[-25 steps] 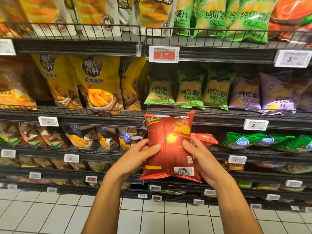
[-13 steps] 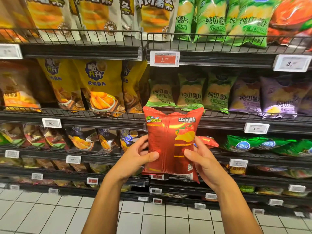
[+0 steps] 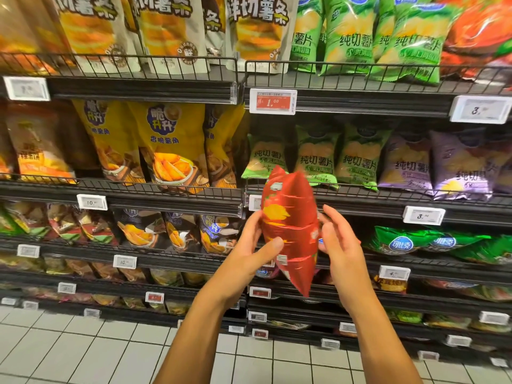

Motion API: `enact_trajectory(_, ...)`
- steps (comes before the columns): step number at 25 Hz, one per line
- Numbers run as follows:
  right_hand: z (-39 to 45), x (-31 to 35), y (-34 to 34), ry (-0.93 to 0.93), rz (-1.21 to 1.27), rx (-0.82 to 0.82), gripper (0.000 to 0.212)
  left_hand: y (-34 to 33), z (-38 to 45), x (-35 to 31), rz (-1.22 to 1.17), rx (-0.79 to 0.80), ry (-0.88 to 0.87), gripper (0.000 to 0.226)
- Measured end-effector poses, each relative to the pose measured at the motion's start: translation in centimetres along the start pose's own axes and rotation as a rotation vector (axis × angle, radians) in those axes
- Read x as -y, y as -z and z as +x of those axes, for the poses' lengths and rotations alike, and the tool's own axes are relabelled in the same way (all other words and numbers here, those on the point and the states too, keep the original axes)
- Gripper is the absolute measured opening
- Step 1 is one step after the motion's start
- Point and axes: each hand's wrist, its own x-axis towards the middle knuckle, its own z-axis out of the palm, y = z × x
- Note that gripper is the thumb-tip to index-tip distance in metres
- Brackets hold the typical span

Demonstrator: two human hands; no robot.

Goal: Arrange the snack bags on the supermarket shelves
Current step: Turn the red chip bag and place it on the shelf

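A red snack bag (image 3: 291, 225) is upright in front of the shelves, turned nearly edge-on to me and blurred. My left hand (image 3: 249, 253) grips its left side, thumb across the front and fingers behind. My right hand (image 3: 343, 245) is at the bag's right edge with loosely curved fingers that just touch it. Right behind the bag is a wire-fronted shelf (image 3: 360, 200) holding upright green chip bags (image 3: 315, 159) and purple chip bags (image 3: 454, 167).
Yellow potato-wedge bags (image 3: 166, 151) fill the shelf section to the left. Green bags (image 3: 401, 242) lie flat on the shelf to the right of my hands. Large white, green and red bags stand on the top shelf. White floor tiles (image 3: 83, 350) run below.
The red bag has turned from facing me to nearly edge-on and risen a little. My right hand has loosened from its side grip. The view has moved closer to the shelves.
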Motion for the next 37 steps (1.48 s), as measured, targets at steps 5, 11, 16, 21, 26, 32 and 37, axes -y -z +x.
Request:
enact_trajectory(5, -0.7, -0.6, 0.2, 0.097, 0.062, 0.012, 0.038, -0.3, 0.5, 0.7, -0.099, -0.129, 0.005, 0.094)
enact_trajectory(11, -0.1, -0.8, 0.7, 0.01, 0.04, -0.015, 0.038, 0.7, 0.5, 1.2, -0.25, -0.119, 0.004, 0.072)
enact_trajectory(16, -0.3, -1.5, 1.0, -0.245, 0.196, 0.207, 0.086, 1.6, 0.4, 1.4, -0.363, -0.055, 0.009, 0.067)
enact_trajectory(21, 0.0, -1.7, 0.7, -0.171, 0.181, 0.151, 0.071, 2.6, 0.4, 1.1, -0.197, -0.061, 0.019, 0.056)
enact_trajectory(26, 0.1, -1.5, -0.2, -0.182, 0.152, 0.172, 0.085, 3.2, 0.5, 1.0, -0.118, -0.149, 0.0, 0.074)
enact_trajectory(32, 0.4, -1.4, -0.9, -0.221, 0.109, 0.228, 0.081, 4.5, 0.5, 1.4, -0.145, -0.151, 0.01, 0.072)
enact_trajectory(37, 0.4, -2.2, -1.5, -0.277, 0.051, 0.238, 0.075, 6.0, 0.3, 3.3, -0.154, -0.062, 0.091, 0.085)
